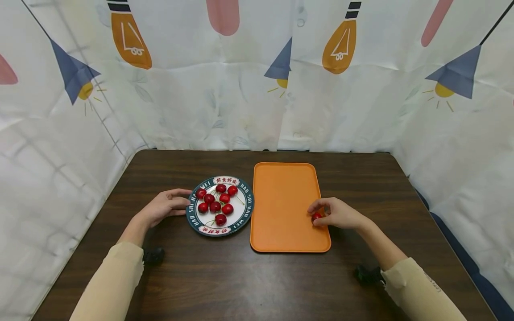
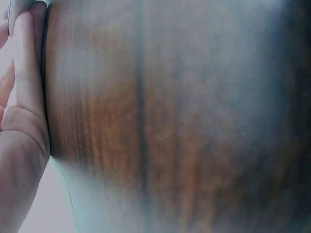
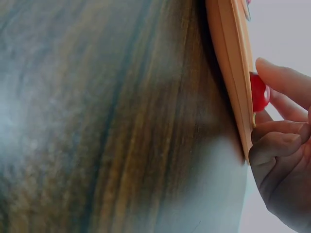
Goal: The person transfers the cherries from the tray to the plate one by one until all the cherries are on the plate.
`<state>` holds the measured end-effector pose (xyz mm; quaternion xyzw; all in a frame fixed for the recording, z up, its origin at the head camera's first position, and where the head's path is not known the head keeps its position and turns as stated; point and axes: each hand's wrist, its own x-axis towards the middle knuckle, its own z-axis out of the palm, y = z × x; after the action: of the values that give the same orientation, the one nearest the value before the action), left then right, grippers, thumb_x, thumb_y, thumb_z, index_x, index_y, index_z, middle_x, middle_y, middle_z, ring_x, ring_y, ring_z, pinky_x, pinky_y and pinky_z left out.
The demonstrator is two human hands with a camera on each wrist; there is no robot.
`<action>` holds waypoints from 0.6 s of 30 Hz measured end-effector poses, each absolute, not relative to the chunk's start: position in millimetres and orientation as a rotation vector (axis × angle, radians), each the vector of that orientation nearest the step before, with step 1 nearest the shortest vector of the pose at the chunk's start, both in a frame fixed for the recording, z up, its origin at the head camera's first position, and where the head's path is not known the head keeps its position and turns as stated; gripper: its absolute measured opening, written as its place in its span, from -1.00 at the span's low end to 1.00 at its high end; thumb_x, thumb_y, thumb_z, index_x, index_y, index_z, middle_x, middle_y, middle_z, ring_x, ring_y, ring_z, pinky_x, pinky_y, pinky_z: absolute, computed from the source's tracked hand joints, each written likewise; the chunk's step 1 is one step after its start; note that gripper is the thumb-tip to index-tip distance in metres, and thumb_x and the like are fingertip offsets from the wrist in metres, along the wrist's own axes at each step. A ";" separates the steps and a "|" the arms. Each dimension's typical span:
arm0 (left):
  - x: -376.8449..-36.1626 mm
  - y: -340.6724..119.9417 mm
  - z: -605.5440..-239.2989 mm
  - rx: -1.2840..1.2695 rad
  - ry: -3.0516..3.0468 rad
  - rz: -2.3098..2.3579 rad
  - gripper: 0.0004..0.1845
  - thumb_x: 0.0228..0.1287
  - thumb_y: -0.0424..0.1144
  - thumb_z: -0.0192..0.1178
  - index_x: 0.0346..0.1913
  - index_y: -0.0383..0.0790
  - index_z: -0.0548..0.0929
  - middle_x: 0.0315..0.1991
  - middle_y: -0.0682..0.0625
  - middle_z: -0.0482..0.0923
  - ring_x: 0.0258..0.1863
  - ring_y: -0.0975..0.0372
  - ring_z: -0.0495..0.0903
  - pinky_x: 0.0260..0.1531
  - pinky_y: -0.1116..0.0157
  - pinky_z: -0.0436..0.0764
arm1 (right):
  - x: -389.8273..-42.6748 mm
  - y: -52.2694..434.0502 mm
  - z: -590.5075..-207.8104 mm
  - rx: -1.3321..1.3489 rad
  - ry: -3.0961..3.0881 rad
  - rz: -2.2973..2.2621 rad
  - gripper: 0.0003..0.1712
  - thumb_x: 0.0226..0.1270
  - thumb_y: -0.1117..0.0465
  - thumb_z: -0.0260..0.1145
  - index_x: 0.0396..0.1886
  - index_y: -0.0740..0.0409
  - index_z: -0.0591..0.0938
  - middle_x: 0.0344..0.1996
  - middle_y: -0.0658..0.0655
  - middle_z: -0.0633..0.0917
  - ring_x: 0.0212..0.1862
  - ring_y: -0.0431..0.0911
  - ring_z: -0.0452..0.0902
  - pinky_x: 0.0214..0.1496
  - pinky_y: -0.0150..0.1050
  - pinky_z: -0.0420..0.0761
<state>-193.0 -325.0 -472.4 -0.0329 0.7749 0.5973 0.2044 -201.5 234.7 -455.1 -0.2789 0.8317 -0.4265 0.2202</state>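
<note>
A round plate (image 1: 246, 217) with a dark patterned rim sits left of centre on the table and carries several red cherries (image 1: 215, 206). My left hand (image 1: 166, 206) rests against the plate's left rim, thumb and fingers touching it. An orange tray (image 1: 283, 200) lies just right of the plate. My right hand (image 1: 335, 213) pinches one red cherry (image 1: 316, 217) low over the tray's right edge. The right wrist view shows that cherry (image 3: 259, 92) between my fingertips beside the tray's rim (image 3: 233, 77). My left hand (image 2: 22, 126) fills the left edge of the blurred left wrist view.
The dark wooden table (image 1: 257, 285) is walled by a white patterned cloth (image 1: 225, 98) at the back and both sides. A small black object (image 1: 154, 256) sits under my left forearm and another black object (image 1: 367, 274) under my right.
</note>
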 end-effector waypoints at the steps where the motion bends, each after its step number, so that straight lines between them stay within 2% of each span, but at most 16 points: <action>1: -192.9 -325.1 -472.8 -0.087 2.161 1.665 -0.35 0.52 -0.16 0.23 0.50 -0.38 0.30 0.31 -0.34 0.42 0.03 0.15 0.67 0.05 0.18 0.69 | -201.2 234.8 -454.7 -0.763 2.303 -1.178 -0.67 0.35 0.24 0.48 0.05 0.25 0.67 -0.02 0.15 0.68 0.03 0.10 0.52 -0.05 -0.28 0.65; 7: -192.3 -325.0 -472.8 -0.089 2.166 1.659 -0.36 0.52 -0.16 0.22 0.50 -0.37 0.31 0.31 -0.33 0.42 0.03 0.15 0.67 0.05 0.18 0.69 | -201.3 239.0 -452.6 -0.745 2.326 -1.158 -0.61 0.32 0.25 0.50 0.10 0.24 0.65 0.05 0.18 0.66 0.01 0.09 0.48 -0.12 -0.28 0.62; 11: -192.0 -325.0 -471.9 -0.089 2.171 1.654 -0.36 0.53 -0.16 0.22 0.50 -0.37 0.31 0.31 -0.33 0.42 0.04 0.15 0.67 0.05 0.18 0.68 | -203.1 242.8 -453.9 -0.738 2.319 -1.163 -0.60 0.30 0.31 0.49 0.11 0.24 0.64 0.06 0.19 0.64 -0.18 0.02 0.46 -0.30 -0.32 0.55; 13: -192.2 -325.0 -471.9 -0.083 2.171 1.655 -0.36 0.53 -0.16 0.21 0.50 -0.37 0.31 0.31 -0.33 0.42 0.04 0.15 0.66 0.05 0.18 0.68 | -203.8 243.7 -454.6 -0.728 2.314 -1.167 -0.61 0.29 0.32 0.49 0.09 0.23 0.65 0.04 0.20 0.64 -0.35 -0.03 0.42 -0.38 -0.33 0.51; 16: -192.2 -324.9 -471.9 -0.078 2.171 1.656 -0.36 0.53 -0.16 0.21 0.51 -0.38 0.30 0.31 -0.33 0.42 0.04 0.16 0.66 0.05 0.18 0.68 | -204.8 244.2 -455.0 -0.719 2.316 -1.158 -0.64 0.30 0.30 0.49 0.08 0.21 0.66 0.00 0.18 0.63 -0.47 -0.10 0.36 -0.42 -0.34 0.49; 18: -192.1 -324.8 -471.7 -0.079 2.170 1.657 -0.36 0.53 -0.16 0.21 0.51 -0.38 0.30 0.31 -0.34 0.42 0.04 0.15 0.66 0.05 0.18 0.68 | -205.3 243.6 -454.4 -0.700 2.327 -1.150 -0.64 0.30 0.28 0.51 0.06 0.18 0.67 -0.02 0.17 0.63 -0.48 -0.11 0.39 -0.39 -0.34 0.54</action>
<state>-192.1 -324.8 -471.7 -0.0285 0.7777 0.5941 0.2036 -205.3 243.6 -454.4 -0.2536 0.8434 -0.4170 0.2247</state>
